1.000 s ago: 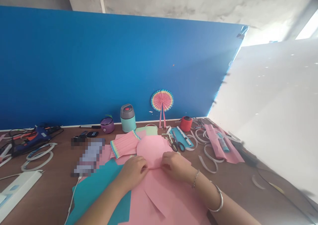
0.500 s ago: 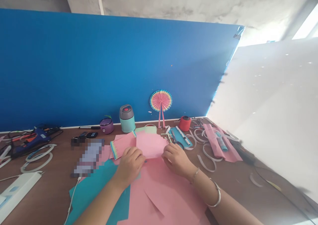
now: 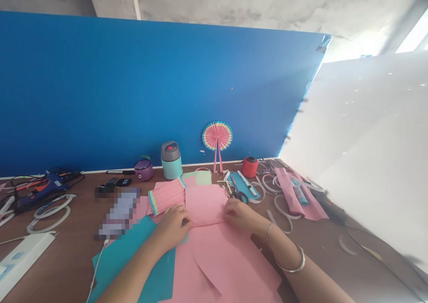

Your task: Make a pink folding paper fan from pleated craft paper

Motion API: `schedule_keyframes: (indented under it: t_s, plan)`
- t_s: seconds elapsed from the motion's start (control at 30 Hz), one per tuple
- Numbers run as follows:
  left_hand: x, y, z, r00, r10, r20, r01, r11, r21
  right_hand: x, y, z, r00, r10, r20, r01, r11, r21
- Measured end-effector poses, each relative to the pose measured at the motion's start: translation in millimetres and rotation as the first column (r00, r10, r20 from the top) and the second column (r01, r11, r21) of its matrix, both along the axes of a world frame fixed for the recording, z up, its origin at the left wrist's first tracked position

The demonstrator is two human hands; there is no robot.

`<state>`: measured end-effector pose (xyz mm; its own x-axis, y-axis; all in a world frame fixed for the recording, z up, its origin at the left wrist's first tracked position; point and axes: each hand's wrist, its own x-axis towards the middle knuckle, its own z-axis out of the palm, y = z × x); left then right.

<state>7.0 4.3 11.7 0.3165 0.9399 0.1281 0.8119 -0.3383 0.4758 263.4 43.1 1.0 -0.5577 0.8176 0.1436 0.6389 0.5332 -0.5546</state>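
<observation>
Both of my hands are at a small pink sheet of paper (image 3: 205, 204) near the middle of the table. My left hand (image 3: 174, 226) has its fingers curled and pinches the sheet's near left corner. At the near right corner, my right hand (image 3: 240, 214) is closed on the same sheet, its fingertips partly hidden. Larger pink paper (image 3: 230, 254) lies underneath, with teal paper (image 3: 133, 258) to its left. Just beyond my left hand rests a pleated pink paper strip (image 3: 169, 196) with yellow and blue edging.
A round pleated paper fan (image 3: 217, 135) stands against the blue partition (image 3: 133, 80). Scissors (image 3: 239, 195) and a white pen (image 3: 246, 182) lie beyond my right hand. A phone (image 3: 119, 213), a glue gun (image 3: 48, 187) and a power strip (image 3: 25, 263) are at the left.
The small pink sheet has come down flatter and slightly nearer, its near edge lower. My right hand has shifted a little right and towards me. More of the pleated strip shows.
</observation>
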Motion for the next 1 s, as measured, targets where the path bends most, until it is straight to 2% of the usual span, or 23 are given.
schedule_keyframes:
  t_s: [0.2,0.37,0.6,0.77,1.0]
  plan:
    - [-0.2,2.9,-8.1,0.998,0.062,-0.025,-0.062,0.998,0.005,-0.3,0.7,-0.2,0.986,-0.167,-0.008,0.166,0.982,-0.089]
    - [0.2,4.3,-15.0,0.992,0.113,-0.063,-0.113,0.994,0.014,-0.6,0.9,0.7,0.972,-0.236,-0.015,0.232,0.962,-0.145]
    - [3.9,2.8,-14.3,0.980,0.175,-0.096,-0.173,0.985,0.024,-2.6,2.0,-1.0,0.959,-0.284,-0.001,0.279,0.943,-0.184]
    - [4.8,2.1,-12.8,0.977,0.177,-0.120,-0.176,0.984,0.016,-1.9,2.4,-1.9,0.956,-0.293,0.008,0.289,0.935,-0.207]
    - [6.7,1.5,-12.1,0.975,0.179,-0.135,-0.177,0.984,0.024,-1.1,3.8,-4.1,0.958,-0.281,0.051,0.285,0.944,-0.164]
